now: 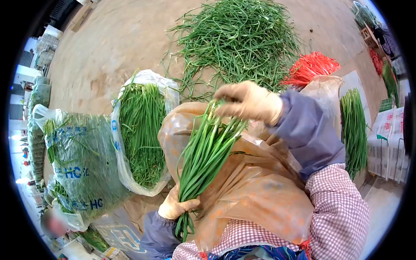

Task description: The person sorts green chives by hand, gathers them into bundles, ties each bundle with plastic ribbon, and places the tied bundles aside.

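- While the left hand [173, 209] wrapped round the leafy lower part of the bunch of chives [207, 158], its thumb lying across the leaves, the right hand [256, 103] was positioned over the pale stem ends, fingers spread; blur concealed the fingertips, and whether they touched any stem could not be determined.
- In this inspector's judgement, good handling called for a firm but not crushing left grip, since the leaves appeared soft and liable to bruise or crease.
- The right hand was best employed with light fingertip pressure on the pale ends, levelling stray stems singly rather than pulling at the whole bunch. A hard tug was judged likely to draw stalks out of line or snap them.
- The stalks fanned out towards the top; closer support below the pale ends was considered advisable.
- Location: the bunch slanted up from the left hand to just beneath the right hand, in front of the brown plastic sheet [264, 195] covering the person's front.
- Surroundings: a loose green heap [238, 41] was noted on the floor [117, 39] beyond the hands, with red ties [314, 67] beside it; an open plastic bag [173, 95] of greens stood left of the bunch.
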{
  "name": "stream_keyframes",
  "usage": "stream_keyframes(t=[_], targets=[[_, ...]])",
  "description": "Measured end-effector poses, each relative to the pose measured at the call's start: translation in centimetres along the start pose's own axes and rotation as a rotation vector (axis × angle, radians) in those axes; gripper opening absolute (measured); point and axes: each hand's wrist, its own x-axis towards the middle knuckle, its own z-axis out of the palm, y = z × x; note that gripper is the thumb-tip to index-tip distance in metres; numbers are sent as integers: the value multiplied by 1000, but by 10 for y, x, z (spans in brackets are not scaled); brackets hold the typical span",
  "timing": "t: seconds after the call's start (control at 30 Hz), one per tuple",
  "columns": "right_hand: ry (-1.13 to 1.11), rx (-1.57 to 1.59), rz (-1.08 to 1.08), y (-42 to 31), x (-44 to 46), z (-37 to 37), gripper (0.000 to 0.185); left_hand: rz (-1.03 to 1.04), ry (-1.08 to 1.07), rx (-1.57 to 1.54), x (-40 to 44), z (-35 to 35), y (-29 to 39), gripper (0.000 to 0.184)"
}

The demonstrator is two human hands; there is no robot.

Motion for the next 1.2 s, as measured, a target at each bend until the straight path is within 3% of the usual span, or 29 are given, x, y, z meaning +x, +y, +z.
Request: stream_keyframes(t=[0.07,0.13,0.17,0.2,0.27,0.3,0.33,0.4,0.43,0.47,0.57,0.63,0.7,0.8,0.83,0.97,1.1,1.2], targets=[[123,-195,-233,-3,-2,14,35,-30,0,-21,0,-2,1,57],[159,125,-226,19,9,20,25,-114,-63,-31,-2,-10,2,58],[357,369,-285,34,17,26,19,-113,-67,-39,-2,-12,-1,60],[465,496,-188,36,21,15,21,-109,-70,-49,-2,-14,-6,61],[552,244,-205,5,0,-4,22,-88,-68,-48,0,-15,-8,63],[534,239,-471,4,-4,2,20,-77,-63,-42,0,-14,-8,64],[419,33,-553,-2,-12,1,27,-68,-59,-31,0,-12,-8,66],[147,-612,-355,-22,-26,8,31,-30,-48,-55,0,-9,-7,68],[50,-672,-253,-9,-19,16,44,-9,-26,-37,0,-6,-8,65],[-30,-708,-165,-10,-15,18,45,11,-4,-19,1,-3,-9,63],[-191,-334,-114,15,1,38,39,61,77,104,-2,1,-11,58],[22,-52,-292,18,-2,58,36,71,86,151,-6,3,-7,62],[38,167,-363,18,-3,61,35,69,79,92,-8,5,-5,65],[182,-123,-565,28,-3,65,34,47,101,127,-6,-2,-22,51],[293,-412,-635,36,2,71,35,46,98,148,-6,-2,-22,50],[224,-575,-403,49,3,62,28,86,133,292,-4,4,-15,49],[361,-679,-380,54,3,52,22,19,101,365,-7,9,1,67],[577,-708,-320,105,23,27,20,143,98,414,-6,6,-7,69]])
